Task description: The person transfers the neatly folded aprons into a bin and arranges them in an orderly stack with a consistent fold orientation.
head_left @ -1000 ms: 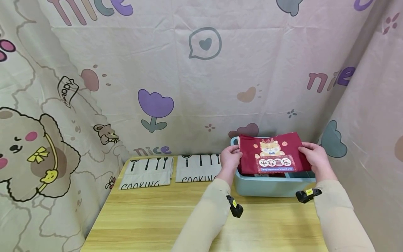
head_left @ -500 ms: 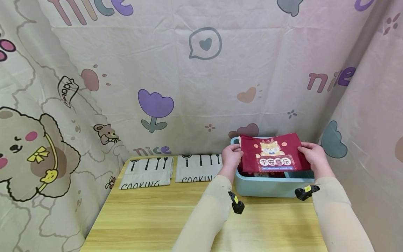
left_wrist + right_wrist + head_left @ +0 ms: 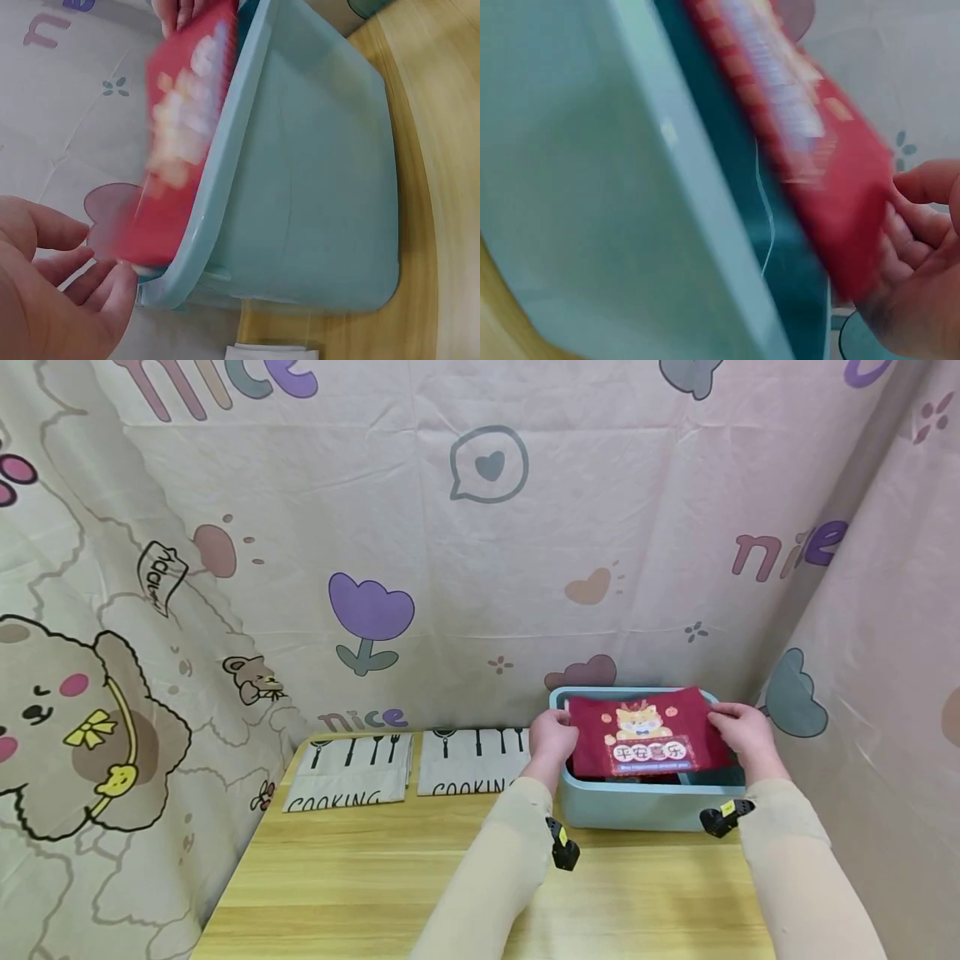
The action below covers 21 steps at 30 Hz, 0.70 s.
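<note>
A folded dark red cloth (image 3: 637,739) with a cartoon animal and lettering on it spans the top of a light blue-green plastic bin (image 3: 637,808). My left hand (image 3: 551,739) pinches its left edge, and my right hand (image 3: 742,735) pinches the right edge. Seen from the left wrist, the cloth (image 3: 176,142) is blurred and tilts just inside the bin's rim, with the left hand (image 3: 67,289) at its near end. In the right wrist view, the right hand's thumb and fingers (image 3: 930,184) grip a corner. The cloth hides most of the bin's inside.
Two folded white cloths printed "COOKING" and utensils, one on the left (image 3: 348,772) and one nearer the bin (image 3: 468,762), lie along the back of the wooden table (image 3: 360,877). A patterned curtain (image 3: 480,568) hangs behind the table and along both sides.
Both hands have lowered the red cloth slightly toward the bin, and it lies flatter. More of the bin's back rim shows. The white cloths and the bin have not moved.
</note>
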Each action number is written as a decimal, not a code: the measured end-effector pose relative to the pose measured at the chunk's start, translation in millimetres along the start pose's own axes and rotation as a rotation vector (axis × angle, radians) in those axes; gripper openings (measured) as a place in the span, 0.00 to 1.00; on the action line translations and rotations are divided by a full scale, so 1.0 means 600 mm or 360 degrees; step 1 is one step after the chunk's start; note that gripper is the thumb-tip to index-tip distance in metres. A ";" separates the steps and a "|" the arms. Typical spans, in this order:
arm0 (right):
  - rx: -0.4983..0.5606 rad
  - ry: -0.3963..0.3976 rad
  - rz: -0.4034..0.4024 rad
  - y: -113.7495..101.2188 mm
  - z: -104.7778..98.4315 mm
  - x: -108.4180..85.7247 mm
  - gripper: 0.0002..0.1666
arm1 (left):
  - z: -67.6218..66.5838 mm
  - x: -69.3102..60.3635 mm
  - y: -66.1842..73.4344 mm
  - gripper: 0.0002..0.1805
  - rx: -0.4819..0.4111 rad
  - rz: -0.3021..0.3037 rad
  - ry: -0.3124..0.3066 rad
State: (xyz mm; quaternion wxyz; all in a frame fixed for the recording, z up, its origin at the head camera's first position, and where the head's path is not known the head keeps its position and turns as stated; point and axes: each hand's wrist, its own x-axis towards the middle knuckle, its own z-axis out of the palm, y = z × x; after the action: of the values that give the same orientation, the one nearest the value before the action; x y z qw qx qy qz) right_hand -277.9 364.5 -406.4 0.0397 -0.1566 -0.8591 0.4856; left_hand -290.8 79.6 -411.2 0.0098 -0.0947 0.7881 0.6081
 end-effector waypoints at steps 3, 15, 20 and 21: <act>-0.0194 0.0068 -0.0152 0.004 -0.002 0.001 0.32 | -0.008 0.000 0.000 0.17 0.0178 0.0082 -0.0005; -0.0459 0.0101 -0.0635 -0.014 0.017 -0.026 0.27 | -0.043 0.000 -0.008 0.17 0.0345 0.0365 -0.0027; -0.0574 0.0104 -0.0775 -0.021 0.027 -0.038 0.27 | -0.056 0.002 -0.018 0.17 0.0507 0.0507 0.0016; -0.0586 0.0107 -0.0794 -0.022 0.028 -0.040 0.27 | -0.058 0.002 -0.020 0.17 0.0543 0.0539 0.0025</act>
State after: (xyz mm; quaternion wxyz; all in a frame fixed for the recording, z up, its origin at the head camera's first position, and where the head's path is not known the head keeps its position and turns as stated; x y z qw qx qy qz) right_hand -261.9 337.2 -402.2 0.1571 0.0385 -0.9428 0.2916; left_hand -286.6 43.0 -413.8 -0.0825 0.0371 0.8842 0.4583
